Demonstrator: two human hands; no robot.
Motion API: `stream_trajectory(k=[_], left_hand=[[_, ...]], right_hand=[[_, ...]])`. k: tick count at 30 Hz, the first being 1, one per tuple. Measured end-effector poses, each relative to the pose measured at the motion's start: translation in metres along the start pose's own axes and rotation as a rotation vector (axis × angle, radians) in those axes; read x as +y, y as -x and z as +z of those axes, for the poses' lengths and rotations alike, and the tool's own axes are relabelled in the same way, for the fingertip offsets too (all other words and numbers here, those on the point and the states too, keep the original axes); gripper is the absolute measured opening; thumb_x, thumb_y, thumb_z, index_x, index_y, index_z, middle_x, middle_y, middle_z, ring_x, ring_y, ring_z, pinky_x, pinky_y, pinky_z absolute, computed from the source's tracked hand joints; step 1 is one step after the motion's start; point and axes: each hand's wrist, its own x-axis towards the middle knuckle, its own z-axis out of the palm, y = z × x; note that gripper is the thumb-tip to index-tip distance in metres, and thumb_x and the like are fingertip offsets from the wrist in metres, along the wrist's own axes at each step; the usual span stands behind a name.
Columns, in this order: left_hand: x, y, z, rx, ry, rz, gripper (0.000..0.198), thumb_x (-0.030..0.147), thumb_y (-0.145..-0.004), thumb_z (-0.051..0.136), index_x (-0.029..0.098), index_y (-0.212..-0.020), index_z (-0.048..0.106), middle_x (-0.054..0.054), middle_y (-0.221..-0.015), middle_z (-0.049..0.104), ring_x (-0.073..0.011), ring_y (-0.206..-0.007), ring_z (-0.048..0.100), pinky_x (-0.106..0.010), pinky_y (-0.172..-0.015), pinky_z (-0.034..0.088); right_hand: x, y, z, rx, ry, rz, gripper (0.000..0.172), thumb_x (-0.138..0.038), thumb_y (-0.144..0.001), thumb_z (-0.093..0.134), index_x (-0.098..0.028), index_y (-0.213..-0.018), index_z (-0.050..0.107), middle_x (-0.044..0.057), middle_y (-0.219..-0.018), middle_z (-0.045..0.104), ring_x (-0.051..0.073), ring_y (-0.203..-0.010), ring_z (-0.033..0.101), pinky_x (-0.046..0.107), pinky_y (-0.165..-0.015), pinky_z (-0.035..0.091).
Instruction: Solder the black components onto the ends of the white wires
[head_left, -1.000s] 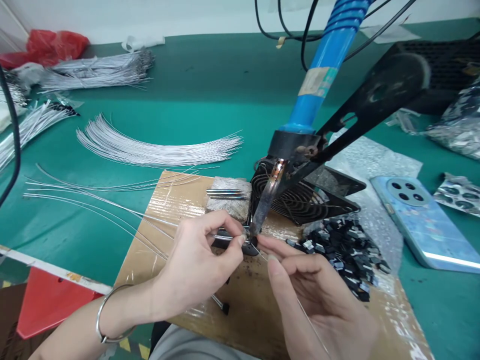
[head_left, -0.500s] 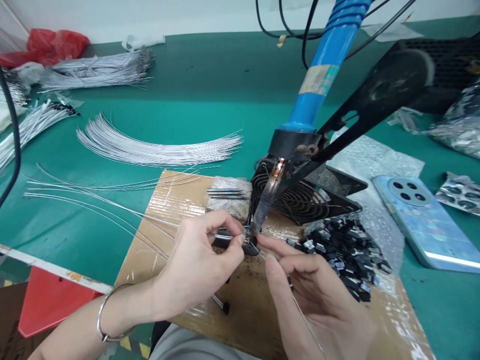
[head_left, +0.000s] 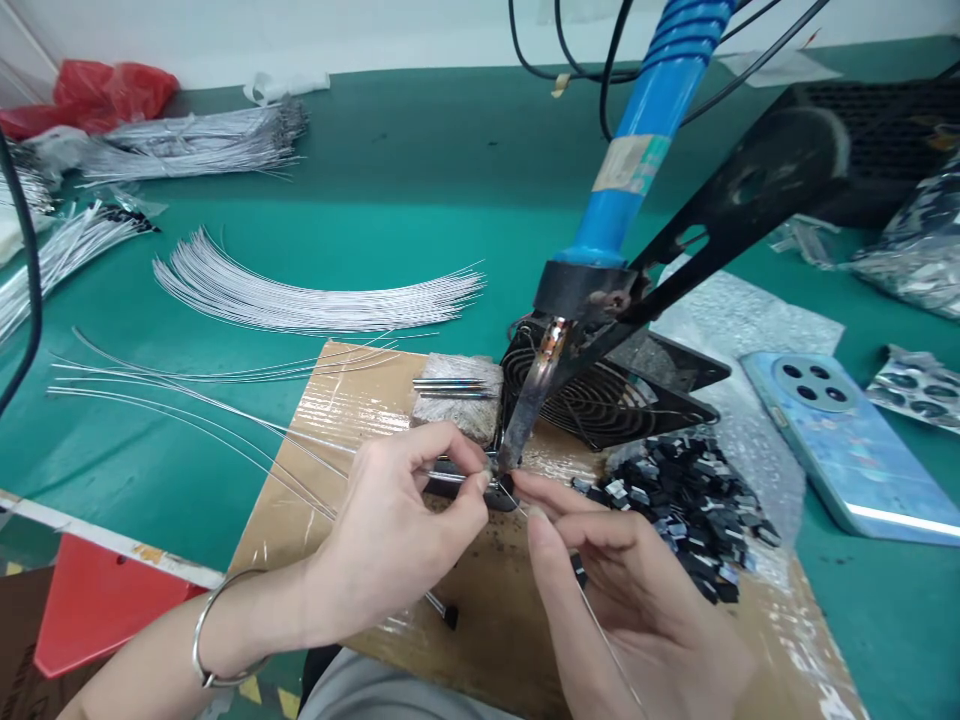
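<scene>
At the tip of a soldering iron (head_left: 634,150), my left hand (head_left: 412,520) pinches a thin wire between thumb and forefinger. Its long end seems to trail left among several loose white wires (head_left: 225,405). Opposite it, my right hand (head_left: 630,590) grips a thin solder wire (head_left: 609,650), which runs across the palm and up to the iron's tip. The blue-handled iron leans downward, fixed to a black metal bracket (head_left: 757,190). A small dark block (head_left: 504,497) lies under the tip, partly hidden by my fingers, so the exact joint cannot be made out.
A cardboard sheet (head_left: 292,510) lies beneath my hands. Behind the iron stands a black fan (head_left: 600,385); a heap of black connectors (head_left: 682,510) and a blue phone (head_left: 855,440) are at right. A wrapped pad (head_left: 457,415) bears metal rods; a white wire bundle (head_left: 322,300) lies beyond.
Both hands keep their places at the iron's tip, with only a very slight shift in my right fingers. The view has moved a little; nothing is let go.
</scene>
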Motion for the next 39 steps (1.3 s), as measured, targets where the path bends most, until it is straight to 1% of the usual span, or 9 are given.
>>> stream_trajectory(k=[7,11,14,21,26,31,36,39], left_hand=[[0.0012,-0.001,0.0001,0.005,-0.002,0.014,0.009,0.013,-0.08,0.061,0.017,-0.073,0.064,-0.003,-0.078,0.07,-0.0201,-0.08,0.067,-0.03,-0.07,0.052],[0.0011,-0.0007,0.0003,0.016,-0.012,0.025,0.009,0.014,-0.08,0.061,0.017,-0.071,0.064,-0.004,-0.078,0.07,-0.0204,-0.079,0.067,-0.031,-0.069,0.052],[0.0002,-0.0006,0.0006,0.011,-0.024,0.012,0.009,0.014,-0.08,0.06,0.017,-0.072,0.064,-0.004,-0.078,0.07,-0.0203,-0.079,0.067,-0.031,-0.07,0.052],[-0.0014,0.0006,0.0004,0.007,-0.063,0.021,0.009,0.014,-0.08,0.06,0.018,-0.074,0.064,-0.003,-0.079,0.071,-0.0194,-0.077,0.066,-0.031,-0.069,0.052],[-0.0017,0.0027,0.0009,0.012,-0.085,0.039,0.009,0.013,-0.081,0.06,0.018,-0.075,0.065,-0.003,-0.08,0.071,-0.0189,-0.079,0.067,-0.03,-0.068,0.052],[-0.0031,0.0032,0.0009,0.013,-0.079,0.054,0.01,0.012,-0.081,0.06,0.018,-0.075,0.064,-0.002,-0.08,0.071,-0.0184,-0.079,0.067,-0.029,-0.068,0.051],[-0.0031,0.0038,0.0006,0.01,-0.086,0.05,0.01,0.012,-0.082,0.059,0.018,-0.076,0.065,-0.002,-0.08,0.071,-0.0184,-0.08,0.067,-0.03,-0.068,0.052],[-0.0027,0.0034,0.0009,0.009,-0.09,0.044,0.01,0.012,-0.082,0.059,0.018,-0.075,0.064,-0.002,-0.081,0.071,-0.0188,-0.081,0.068,-0.03,-0.069,0.052]], right_hand=[[-0.0008,0.0002,0.0008,0.015,0.026,-0.017,0.016,-0.021,-0.086,0.073,-0.021,-0.074,0.063,0.004,-0.103,0.08,0.014,-0.092,0.077,0.016,-0.084,0.055],[-0.0004,0.0008,0.0001,0.012,0.03,-0.017,0.016,-0.022,-0.087,0.073,-0.022,-0.074,0.063,0.004,-0.103,0.081,0.014,-0.094,0.077,0.016,-0.081,0.055],[0.0012,0.0006,-0.001,0.004,0.064,-0.023,0.016,-0.023,-0.088,0.072,-0.022,-0.075,0.063,0.006,-0.104,0.081,0.015,-0.092,0.077,0.019,-0.081,0.057],[0.0026,-0.002,-0.0029,-0.022,0.155,-0.144,0.015,-0.023,-0.087,0.072,-0.021,-0.074,0.064,0.01,-0.099,0.081,0.024,-0.09,0.079,0.029,-0.076,0.062],[0.0025,0.0004,-0.0018,-0.009,0.22,-0.198,0.01,-0.02,-0.086,0.073,-0.022,-0.078,0.066,0.009,-0.098,0.082,0.023,-0.084,0.079,0.027,-0.075,0.062],[0.0027,0.0026,0.0004,0.042,0.226,-0.193,0.01,-0.021,-0.086,0.073,-0.022,-0.077,0.067,0.009,-0.096,0.082,0.022,-0.079,0.08,0.029,-0.076,0.063],[0.0041,0.0012,-0.0025,0.001,0.243,-0.23,0.009,-0.019,-0.084,0.074,-0.022,-0.078,0.068,0.008,-0.097,0.082,0.022,-0.081,0.079,0.027,-0.072,0.063],[0.0044,0.0006,-0.003,0.006,0.24,-0.231,0.01,-0.019,-0.083,0.075,-0.022,-0.077,0.068,0.008,-0.097,0.082,0.022,-0.082,0.08,0.027,-0.073,0.063]])
